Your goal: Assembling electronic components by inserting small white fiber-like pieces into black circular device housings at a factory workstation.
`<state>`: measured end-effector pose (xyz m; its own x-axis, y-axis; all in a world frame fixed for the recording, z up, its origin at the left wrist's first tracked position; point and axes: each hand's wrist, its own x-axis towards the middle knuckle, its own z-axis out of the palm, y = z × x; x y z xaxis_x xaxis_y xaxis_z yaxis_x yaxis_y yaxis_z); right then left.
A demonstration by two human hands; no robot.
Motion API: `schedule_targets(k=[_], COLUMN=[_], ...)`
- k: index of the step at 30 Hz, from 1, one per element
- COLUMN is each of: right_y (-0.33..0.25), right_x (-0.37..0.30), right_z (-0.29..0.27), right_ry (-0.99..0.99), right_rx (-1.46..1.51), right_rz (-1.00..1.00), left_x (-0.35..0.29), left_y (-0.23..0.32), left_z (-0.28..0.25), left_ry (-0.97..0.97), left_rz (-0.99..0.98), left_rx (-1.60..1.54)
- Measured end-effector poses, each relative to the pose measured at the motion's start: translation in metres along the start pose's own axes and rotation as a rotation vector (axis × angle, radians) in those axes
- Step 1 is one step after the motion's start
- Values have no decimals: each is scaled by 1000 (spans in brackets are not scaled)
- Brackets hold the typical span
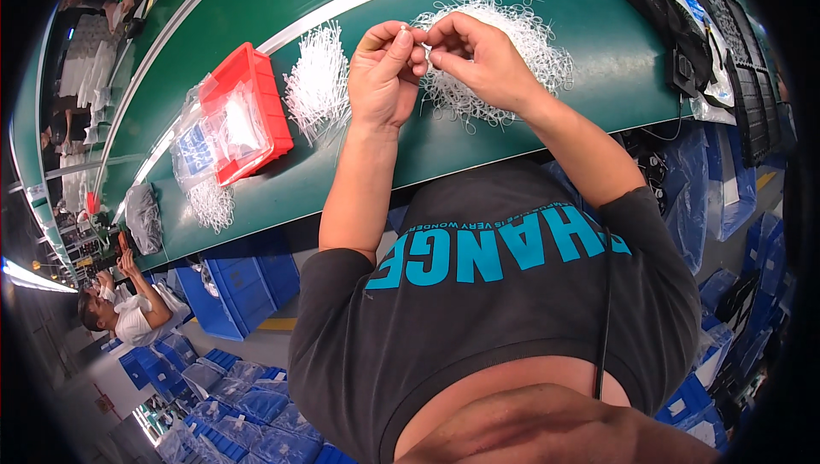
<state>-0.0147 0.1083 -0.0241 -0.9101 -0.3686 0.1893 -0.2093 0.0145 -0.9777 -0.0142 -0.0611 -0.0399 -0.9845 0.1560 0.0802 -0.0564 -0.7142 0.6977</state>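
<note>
Over the green bench my two hands meet at the fingertips. My left hand (pixel 384 75) is closed, thumb against the bent fingers, with a small white end of a thin plastic tie (pixel 404 29) showing at the tip. My right hand (pixel 483 58) pinches at the same spot, its fingers curled; most of the tie is hidden by the fingers. Behind and beneath the right hand spreads a tangled pile of looped white ties (pixel 538 50). Left of my left hand lies a bundle of straight white ties (pixel 316 84).
A red plastic bin (pixel 272 105) with clear bags stands on the bench (pixel 623 75), a small heap of white loops (pixel 211 205) beside it. A black bag (pixel 662 24) and black trays (pixel 739 63) lie at right. Blue crates (pixel 239 289) stand below; another person (pixel 137 306) sits far left.
</note>
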Motion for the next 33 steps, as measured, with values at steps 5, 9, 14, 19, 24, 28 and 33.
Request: schedule_targets(k=[5, 9, 14, 19, 24, 28, 33], right_y=[-11, -14, -11, -9, 63, 229, 311], right_x=[-2, -5, -7, -79, -211, -374, -421], right_z=[1, 1, -21, -113, -220, -295, -303], right_ry=[236, 340, 271, 772, 1610, 1479, 952], right_rx=[-103, -44, -77, -385, -561, -631, -551], right_rz=[-197, -239, -324, -431, 56, 1017, 1343], left_x=[-4, -5, 1, 7, -5, -20, -49], left_y=[-4, -10, 5, 35, 48, 47, 43], left_z=[2, 10, -9, -12, -36, -48, -17], left_ry=[-25, -14, -62, -41, 12, 88, 88], left_rz=[-10, -19, -57, 25, 10, -44, -214], left_rx=[7, -21, -1, 173, 308, 416, 599])
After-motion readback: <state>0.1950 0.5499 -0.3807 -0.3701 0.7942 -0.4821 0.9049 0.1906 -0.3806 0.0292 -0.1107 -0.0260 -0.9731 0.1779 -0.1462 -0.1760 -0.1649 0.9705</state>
